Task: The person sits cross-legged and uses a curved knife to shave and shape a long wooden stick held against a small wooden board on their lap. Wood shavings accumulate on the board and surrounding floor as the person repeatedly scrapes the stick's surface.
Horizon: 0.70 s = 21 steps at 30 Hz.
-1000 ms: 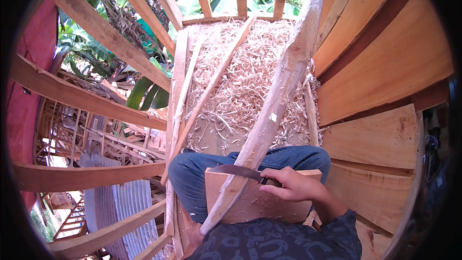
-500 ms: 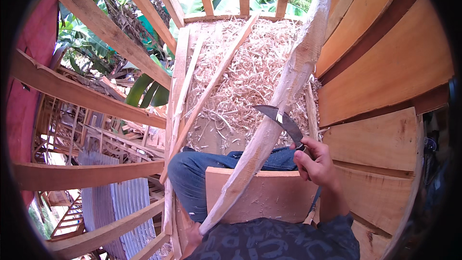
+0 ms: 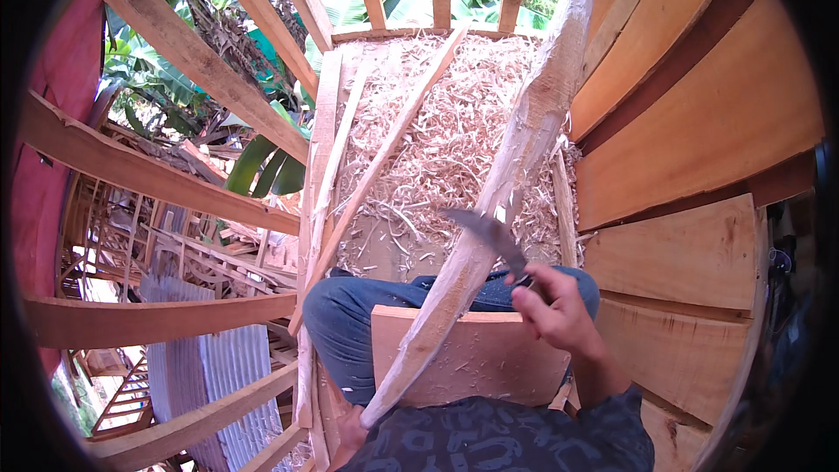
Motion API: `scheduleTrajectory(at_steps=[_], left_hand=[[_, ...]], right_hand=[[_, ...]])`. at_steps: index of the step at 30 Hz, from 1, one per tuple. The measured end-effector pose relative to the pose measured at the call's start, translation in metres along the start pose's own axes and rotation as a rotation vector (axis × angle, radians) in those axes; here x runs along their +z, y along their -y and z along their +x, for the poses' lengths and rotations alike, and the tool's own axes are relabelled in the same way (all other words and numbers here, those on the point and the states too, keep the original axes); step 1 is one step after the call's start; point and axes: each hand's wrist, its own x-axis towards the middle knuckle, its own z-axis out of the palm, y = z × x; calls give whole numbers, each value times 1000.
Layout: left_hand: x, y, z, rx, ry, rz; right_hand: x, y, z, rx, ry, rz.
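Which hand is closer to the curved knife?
Right. The right hand grips the curved knife by its handle. The left hand is far lower, at the bottom end of the long pole.

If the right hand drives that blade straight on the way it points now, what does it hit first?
Most likely the pale wooden pole. The right hand holds the curved blade with its tip aimed up-left at the pole's shaved side, almost touching it. Depth is unclear; past the pole lie wood shavings.
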Motion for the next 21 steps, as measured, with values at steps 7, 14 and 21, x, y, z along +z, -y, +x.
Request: scheduleTrajectory(at_steps=[7, 14, 21], left_hand=[[13, 30, -10, 9, 33, 29], [11, 23, -8, -29, 55, 15], [1, 12, 1, -24, 83, -52]], right_hand=[[-21, 11, -2, -76, -376, 484], [5, -5, -12, -18, -122, 197], [-30, 6, 1, 103, -113, 162]])
